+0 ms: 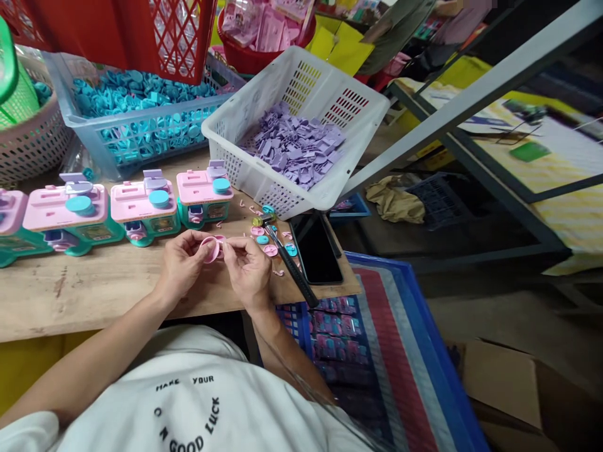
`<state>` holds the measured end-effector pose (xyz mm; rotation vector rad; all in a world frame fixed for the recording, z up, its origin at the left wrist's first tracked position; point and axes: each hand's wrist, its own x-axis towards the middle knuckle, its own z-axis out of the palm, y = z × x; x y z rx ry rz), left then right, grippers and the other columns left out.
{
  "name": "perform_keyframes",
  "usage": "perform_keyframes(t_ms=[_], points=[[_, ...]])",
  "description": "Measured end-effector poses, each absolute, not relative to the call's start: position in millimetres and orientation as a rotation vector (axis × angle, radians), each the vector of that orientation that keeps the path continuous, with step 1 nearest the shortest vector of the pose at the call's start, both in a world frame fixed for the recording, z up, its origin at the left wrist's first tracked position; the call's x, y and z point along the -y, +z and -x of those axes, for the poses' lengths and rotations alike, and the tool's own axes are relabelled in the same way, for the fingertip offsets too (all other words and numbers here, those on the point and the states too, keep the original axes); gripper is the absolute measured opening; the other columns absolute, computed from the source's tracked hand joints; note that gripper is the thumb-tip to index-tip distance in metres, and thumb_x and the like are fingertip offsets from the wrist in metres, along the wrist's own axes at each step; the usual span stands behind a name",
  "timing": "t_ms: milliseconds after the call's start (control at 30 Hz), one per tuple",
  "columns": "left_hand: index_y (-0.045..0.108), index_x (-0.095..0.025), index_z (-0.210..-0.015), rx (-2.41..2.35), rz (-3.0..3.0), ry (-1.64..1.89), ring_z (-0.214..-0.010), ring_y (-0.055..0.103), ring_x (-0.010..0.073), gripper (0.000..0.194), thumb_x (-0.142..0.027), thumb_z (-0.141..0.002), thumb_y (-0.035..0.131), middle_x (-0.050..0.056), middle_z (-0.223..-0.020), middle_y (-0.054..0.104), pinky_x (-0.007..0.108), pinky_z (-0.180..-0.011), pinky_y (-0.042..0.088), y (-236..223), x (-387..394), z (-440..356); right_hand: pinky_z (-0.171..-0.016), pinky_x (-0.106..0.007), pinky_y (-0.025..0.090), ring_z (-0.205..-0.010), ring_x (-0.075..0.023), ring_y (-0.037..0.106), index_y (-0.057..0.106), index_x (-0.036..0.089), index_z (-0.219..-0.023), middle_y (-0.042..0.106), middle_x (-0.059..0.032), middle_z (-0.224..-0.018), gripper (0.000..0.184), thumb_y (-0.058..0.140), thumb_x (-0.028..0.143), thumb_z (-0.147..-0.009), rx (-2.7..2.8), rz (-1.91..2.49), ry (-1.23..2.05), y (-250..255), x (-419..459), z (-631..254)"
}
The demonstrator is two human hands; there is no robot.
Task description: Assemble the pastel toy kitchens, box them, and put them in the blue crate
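Observation:
Both my hands meet over the wooden table (85,285). My left hand (181,263) pinches a round pink plastic disc (210,249). My right hand (247,267) is closed on the same disc from the right, fingertips at its edge. Just beyond them lie several small pink and teal round parts (271,242) and pink hooks. A row of pink-and-teal toy machines (141,204) stands along the back left of the table.
A small hammer (287,257) and a black phone (316,248) lie right of my hands. A white basket of purple parts (294,135), a blue-grey crate of teal parts (132,110) and a red crate (141,31) stand behind. A blue crate (377,351) sits on the floor.

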<state>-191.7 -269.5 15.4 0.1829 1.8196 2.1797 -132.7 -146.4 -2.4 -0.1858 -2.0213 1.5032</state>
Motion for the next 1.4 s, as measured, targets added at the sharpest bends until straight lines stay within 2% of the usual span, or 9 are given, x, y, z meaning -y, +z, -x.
perform_keyframes(t_ms=[133,300,467,567,767,900,1067,1333,1400], points=[[0.073,-0.015,-0.083,-1.909,-0.259,2.219,-0.07,0.067,0.0128,0.042,-0.052,-0.071,0.088,0.005,-0.082,0.076,0.022,-0.066,0.056,10,268,190,-0.075,-0.027,0.064,-0.08,-0.0153,0.076,0.069,0.021,-0.093,0.08,-0.0046,-0.093,0.011,0.063,0.031,-0.095,2.011,0.152,1.424,-6,149,133],[0.071,-0.015,-0.086,-1.994,-0.361,2.211,-0.069,0.069,0.0144,0.039,-0.051,-0.078,0.082,0.006,-0.083,0.076,0.024,-0.062,0.058,7,268,187,-0.073,-0.026,0.065,-0.079,-0.0152,0.077,0.067,0.021,-0.093,0.08,-0.0043,-0.091,0.009,0.065,0.029,-0.095,1.938,0.16,1.483,-11,149,134],[0.069,-0.016,-0.09,-2.227,-0.654,2.213,-0.065,0.069,0.0109,0.018,-0.033,-0.092,0.069,0.003,-0.081,0.073,0.019,-0.06,0.058,5,268,184,-0.073,-0.029,0.066,-0.079,-0.0168,0.078,0.066,0.021,-0.093,0.079,-0.0051,-0.09,0.013,0.064,0.034,-0.096,1.947,0.2,1.525,-13,150,134],[0.068,-0.016,-0.093,-2.448,-0.918,2.151,-0.066,0.067,0.0091,0.008,-0.021,-0.095,0.063,0.002,-0.084,0.07,0.017,-0.059,0.058,6,268,182,-0.075,-0.031,0.066,-0.08,-0.0182,0.078,0.066,0.021,-0.093,0.079,-0.0058,-0.091,0.017,0.063,0.038,-0.096,1.954,0.225,1.56,-13,153,132],[0.067,-0.017,-0.1,-2.694,-1.18,2.051,-0.077,0.067,0.0106,0.009,-0.011,-0.095,0.061,0.003,-0.089,0.067,0.018,-0.064,0.059,4,269,182,-0.074,-0.032,0.064,-0.078,-0.0183,0.077,0.066,0.02,-0.091,0.078,-0.0052,-0.085,0.024,0.062,0.043,-0.097,1.879,0.333,1.653,-10,161,130],[0.066,-0.018,-0.104,-2.731,-1.156,2.057,-0.079,0.067,0.0113,0.013,-0.01,-0.094,0.061,0.003,-0.092,0.068,0.02,-0.066,0.059,-2,270,181,-0.072,-0.032,0.062,-0.075,-0.0179,0.075,0.066,0.019,-0.089,0.076,-0.0052,-0.082,0.028,0.062,0.046,-0.097,1.842,0.407,1.627,-8,168,132],[0.065,-0.018,-0.104,-2.836,-1.173,2.004,-0.079,0.067,0.0121,0.013,-0.01,-0.094,0.062,0.004,-0.092,0.067,0.022,-0.066,0.058,-5,271,181,-0.063,-0.028,0.059,-0.067,-0.015,0.069,0.065,0.019,-0.092,0.074,-0.0034,-0.079,0.029,0.058,0.047,-0.098,1.856,0.397,1.579,-4,177,135],[0.066,-0.017,-0.096,-2.864,-1.149,1.975,-0.077,0.066,0.0125,0.007,-0.014,-0.094,0.06,0.005,-0.088,0.068,0.02,-0.061,0.055,-6,272,186,-0.064,-0.027,0.055,-0.068,-0.0155,0.066,0.062,0.021,-0.085,0.072,-0.0036,-0.077,0.029,0.054,0.045,-0.1,1.97,0.394,1.374,-5,179,146],[0.067,-0.017,-0.093,-2.752,-0.989,2.061,-0.074,0.066,0.0125,0.007,-0.02,-0.093,0.061,0.004,-0.086,0.069,0.02,-0.061,0.055,-5,273,187,-0.072,-0.03,0.057,-0.076,-0.0173,0.068,0.063,0.021,-0.087,0.073,-0.0045,-0.081,0.028,0.053,0.042,-0.101,2.018,0.33,1.357,-4,176,148]])
